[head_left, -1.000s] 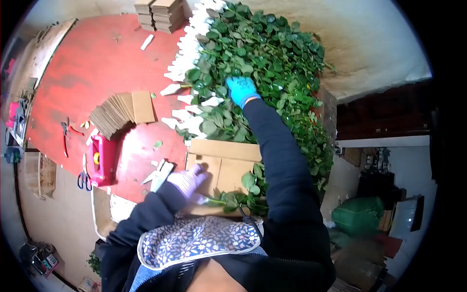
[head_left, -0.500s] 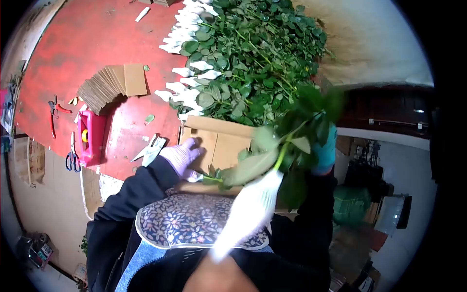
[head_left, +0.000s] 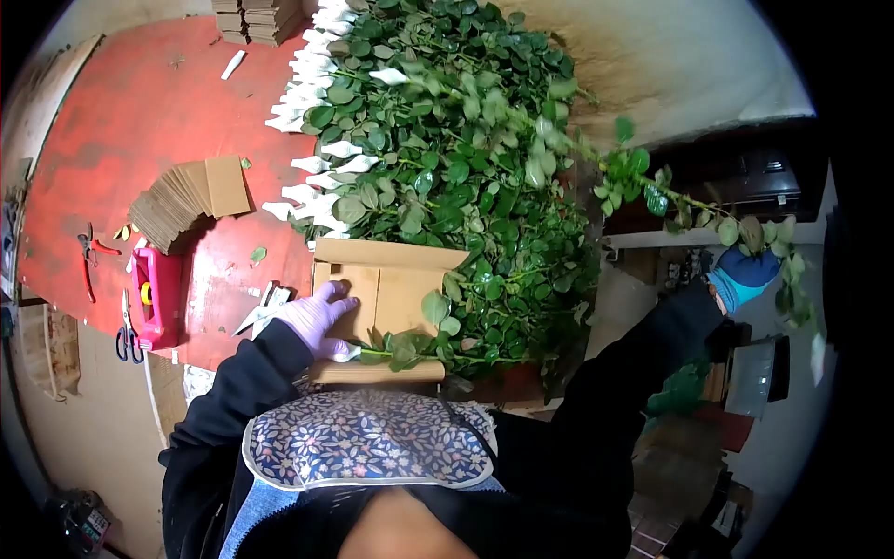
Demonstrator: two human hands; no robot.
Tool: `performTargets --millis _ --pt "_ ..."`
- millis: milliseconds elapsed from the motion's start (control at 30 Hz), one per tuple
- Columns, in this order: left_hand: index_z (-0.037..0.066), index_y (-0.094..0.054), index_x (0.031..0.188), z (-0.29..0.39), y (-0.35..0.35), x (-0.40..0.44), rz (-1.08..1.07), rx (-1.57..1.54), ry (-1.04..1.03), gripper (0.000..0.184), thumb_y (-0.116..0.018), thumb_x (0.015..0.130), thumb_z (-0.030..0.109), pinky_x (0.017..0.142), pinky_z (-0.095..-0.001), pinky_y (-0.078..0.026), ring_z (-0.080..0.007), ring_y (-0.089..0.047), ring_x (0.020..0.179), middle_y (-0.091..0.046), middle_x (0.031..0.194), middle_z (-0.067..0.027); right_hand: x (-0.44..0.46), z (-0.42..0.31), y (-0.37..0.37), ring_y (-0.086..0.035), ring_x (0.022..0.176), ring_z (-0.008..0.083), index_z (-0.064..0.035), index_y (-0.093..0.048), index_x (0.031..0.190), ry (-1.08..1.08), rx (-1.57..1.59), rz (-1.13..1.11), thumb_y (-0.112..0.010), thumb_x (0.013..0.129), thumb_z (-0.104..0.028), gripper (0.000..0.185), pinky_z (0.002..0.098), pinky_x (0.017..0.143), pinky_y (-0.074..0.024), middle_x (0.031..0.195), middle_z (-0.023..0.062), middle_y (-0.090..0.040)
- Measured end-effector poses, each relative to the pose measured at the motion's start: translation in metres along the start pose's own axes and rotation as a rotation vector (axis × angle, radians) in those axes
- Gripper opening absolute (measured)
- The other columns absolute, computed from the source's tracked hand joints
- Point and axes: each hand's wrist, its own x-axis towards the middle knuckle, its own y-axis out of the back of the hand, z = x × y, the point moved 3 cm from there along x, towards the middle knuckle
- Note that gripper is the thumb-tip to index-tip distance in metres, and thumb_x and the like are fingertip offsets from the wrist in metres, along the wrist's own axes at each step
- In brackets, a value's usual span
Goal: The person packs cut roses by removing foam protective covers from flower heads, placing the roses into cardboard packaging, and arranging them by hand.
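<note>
My left hand (head_left: 315, 321), in a lilac glove, rests at the left side of an open cardboard box (head_left: 396, 298). Its fingers are apart, and the thumb lies against the white-wrapped head of a stem (head_left: 400, 354) in the box. Far out to the right, my right hand (head_left: 743, 277), in a blue glove, is closed on long leafy stems (head_left: 694, 203); one white-wrapped head hangs below it. Beyond the box lies a large pile of leafy stems (head_left: 466, 140) with white-wrapped heads toward the left.
On the red table (head_left: 121, 130) are fanned cardboard pieces (head_left: 191, 197), a pink tape dispenser (head_left: 156, 303), red-handled pliers (head_left: 90, 256), scissors (head_left: 128, 331) and a white-handled tool (head_left: 270, 307). Cardboard stacks (head_left: 256, 19) stand at the back.
My right hand has gone from the pile, past my body, out to the far right with stems in it. My left hand has stayed at the box. The view has shifted.
</note>
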Motion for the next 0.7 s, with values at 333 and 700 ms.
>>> performTargets --millis 333,700 --pt "0.01 -0.05 0.139 -0.002 -0.003 0.0 0.016 -0.017 -0.002 0.077 -0.081 0.071 0.031 0.099 -0.0405 -0.046 -0.0355 -0.055 0.12 -0.043 0.14 -0.0156 -0.147 0.112 -0.216 -0.06 0.089 0.0191 -0.0036 -0.066 0.112 -0.829 -0.215 -0.831 -0.052 0.097 -0.034 0.036 0.0323 0.08 -0.0474 0.105 0.0071 -0.067" --pt "0.009 -0.049 0.139 -0.003 -0.002 -0.004 0.03 -0.059 0.007 0.076 -0.08 0.073 0.031 0.098 -0.0405 -0.046 -0.0345 -0.058 0.115 -0.043 0.141 -0.0156 -0.292 0.242 -0.204 -0.062 0.1 0.0381 -0.0122 -0.056 0.127 -0.095 -1.199 -1.566 -0.058 0.09 -0.025 0.04 0.0471 0.085 -0.0486 0.113 0.0203 -0.065"
